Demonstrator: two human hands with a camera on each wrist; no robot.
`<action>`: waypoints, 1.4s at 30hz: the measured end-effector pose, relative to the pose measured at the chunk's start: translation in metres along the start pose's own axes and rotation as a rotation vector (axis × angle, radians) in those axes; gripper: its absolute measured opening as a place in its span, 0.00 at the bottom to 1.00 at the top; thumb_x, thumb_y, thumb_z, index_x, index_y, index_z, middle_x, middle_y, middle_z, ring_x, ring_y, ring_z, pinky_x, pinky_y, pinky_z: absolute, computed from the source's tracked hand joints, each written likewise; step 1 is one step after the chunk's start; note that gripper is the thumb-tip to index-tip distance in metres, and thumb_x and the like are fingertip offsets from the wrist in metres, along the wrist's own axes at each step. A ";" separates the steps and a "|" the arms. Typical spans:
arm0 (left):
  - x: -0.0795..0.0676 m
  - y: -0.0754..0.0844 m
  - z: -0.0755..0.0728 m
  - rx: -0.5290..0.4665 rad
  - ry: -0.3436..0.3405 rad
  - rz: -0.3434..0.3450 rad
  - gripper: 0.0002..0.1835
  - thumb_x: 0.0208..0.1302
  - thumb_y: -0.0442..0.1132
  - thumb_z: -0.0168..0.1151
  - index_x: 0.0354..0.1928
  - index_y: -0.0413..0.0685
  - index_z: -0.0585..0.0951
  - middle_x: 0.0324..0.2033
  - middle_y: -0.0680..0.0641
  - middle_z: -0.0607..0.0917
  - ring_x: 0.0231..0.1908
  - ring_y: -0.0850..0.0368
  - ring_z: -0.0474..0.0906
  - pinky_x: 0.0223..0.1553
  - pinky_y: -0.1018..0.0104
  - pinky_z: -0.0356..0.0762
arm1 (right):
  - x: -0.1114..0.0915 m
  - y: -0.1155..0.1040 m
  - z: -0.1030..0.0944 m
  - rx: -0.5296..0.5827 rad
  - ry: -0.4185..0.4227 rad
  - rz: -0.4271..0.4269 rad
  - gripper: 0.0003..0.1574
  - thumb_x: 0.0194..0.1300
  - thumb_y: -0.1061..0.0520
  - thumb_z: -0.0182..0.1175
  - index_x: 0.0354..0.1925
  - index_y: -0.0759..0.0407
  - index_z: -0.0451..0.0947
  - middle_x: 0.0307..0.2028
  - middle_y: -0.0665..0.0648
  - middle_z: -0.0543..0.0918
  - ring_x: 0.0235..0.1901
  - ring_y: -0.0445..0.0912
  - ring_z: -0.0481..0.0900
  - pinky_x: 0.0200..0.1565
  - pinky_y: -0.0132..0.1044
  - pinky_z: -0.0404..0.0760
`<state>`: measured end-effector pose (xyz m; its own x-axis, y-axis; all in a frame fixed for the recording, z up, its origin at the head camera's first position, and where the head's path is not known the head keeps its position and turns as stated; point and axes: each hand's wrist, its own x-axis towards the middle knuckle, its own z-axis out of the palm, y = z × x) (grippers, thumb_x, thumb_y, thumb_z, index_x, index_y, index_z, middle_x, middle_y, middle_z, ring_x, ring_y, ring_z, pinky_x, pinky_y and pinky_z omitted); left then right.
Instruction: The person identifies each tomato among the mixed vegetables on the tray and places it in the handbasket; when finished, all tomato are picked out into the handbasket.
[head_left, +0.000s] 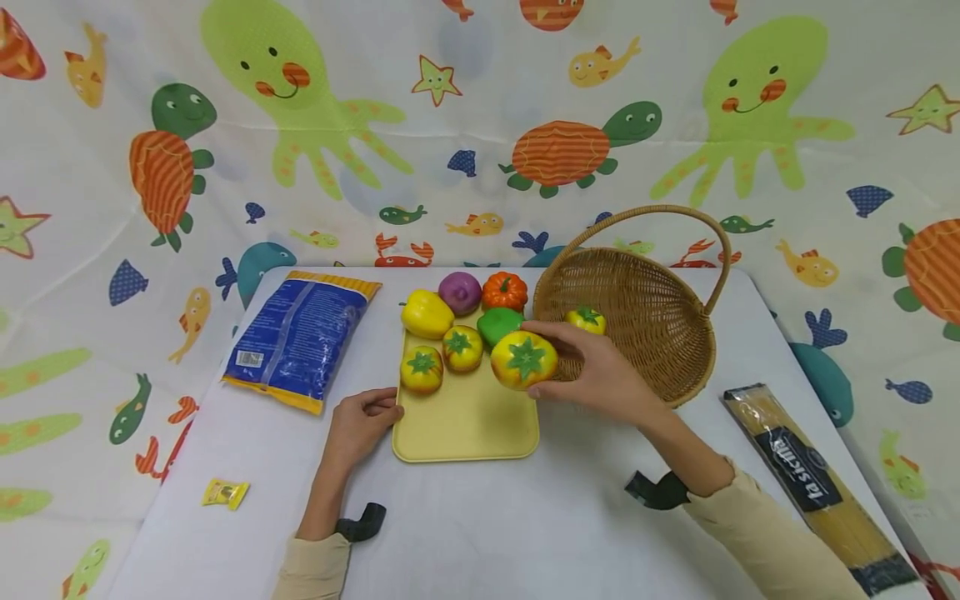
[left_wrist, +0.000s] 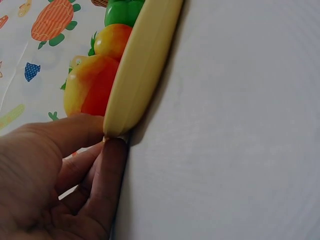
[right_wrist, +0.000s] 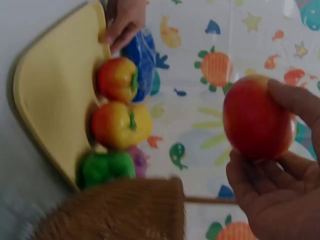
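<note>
My right hand (head_left: 603, 372) grips a yellow-and-red toy tomato (head_left: 524, 360) with a green star-shaped leaf, held over the right side of the yellow tray (head_left: 467, 429). Its red underside faces the right wrist view. At the tray's left edge my left hand (head_left: 363, 427) pinches the rim between thumb and fingers, as the left wrist view shows. Two similar toy tomatoes (head_left: 462, 348) stand on the tray. Behind them are a yellow toy pepper (head_left: 427, 314), a purple toy onion (head_left: 460, 293), an orange toy pumpkin (head_left: 504, 292) and a green toy pepper (head_left: 498, 325).
A wicker basket (head_left: 645, 292) with a tall handle leans right of the tray, another toy tomato (head_left: 586, 320) inside. A blue packet (head_left: 296, 337) lies at the back left, a small yellow wrapped sweet (head_left: 225, 493) at the front left. A spaghetti pack (head_left: 810, 479) lies along the right edge.
</note>
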<state>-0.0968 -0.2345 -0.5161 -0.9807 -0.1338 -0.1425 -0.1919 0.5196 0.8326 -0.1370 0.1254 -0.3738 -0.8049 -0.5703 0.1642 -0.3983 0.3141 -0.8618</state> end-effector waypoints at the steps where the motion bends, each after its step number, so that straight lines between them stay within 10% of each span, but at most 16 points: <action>1: 0.000 0.000 0.000 -0.001 -0.002 0.002 0.20 0.61 0.40 0.70 0.54 0.41 0.84 0.37 0.47 0.85 0.36 0.56 0.82 0.37 0.69 0.78 | 0.000 -0.001 -0.008 0.011 -0.017 -0.004 0.45 0.54 0.54 0.77 0.68 0.50 0.70 0.64 0.49 0.73 0.60 0.45 0.73 0.59 0.39 0.72; 20: -0.001 0.000 0.000 0.000 0.005 -0.005 0.20 0.61 0.40 0.70 0.54 0.42 0.84 0.36 0.48 0.86 0.35 0.56 0.82 0.37 0.68 0.78 | 0.030 0.044 -0.134 0.102 -0.259 0.104 0.42 0.59 0.65 0.70 0.70 0.56 0.67 0.62 0.59 0.73 0.57 0.55 0.74 0.54 0.41 0.77; 29: -0.002 -0.002 0.000 -0.005 0.012 0.003 0.20 0.61 0.40 0.70 0.54 0.42 0.84 0.36 0.48 0.86 0.35 0.57 0.82 0.36 0.68 0.78 | 0.054 0.077 -0.139 0.040 -0.154 0.248 0.44 0.59 0.55 0.73 0.70 0.50 0.67 0.61 0.54 0.73 0.55 0.52 0.74 0.52 0.38 0.77; 42: 0.000 0.001 0.001 -0.010 0.011 0.016 0.19 0.60 0.39 0.71 0.53 0.42 0.84 0.36 0.48 0.86 0.35 0.56 0.82 0.36 0.69 0.78 | 0.068 0.096 -0.125 0.012 -0.352 0.225 0.45 0.58 0.56 0.73 0.70 0.51 0.67 0.63 0.54 0.73 0.59 0.51 0.71 0.59 0.45 0.71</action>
<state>-0.0966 -0.2328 -0.5164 -0.9831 -0.1351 -0.1235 -0.1761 0.5129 0.8402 -0.2850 0.2113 -0.3858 -0.6711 -0.7136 -0.2009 -0.2228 0.4525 -0.8635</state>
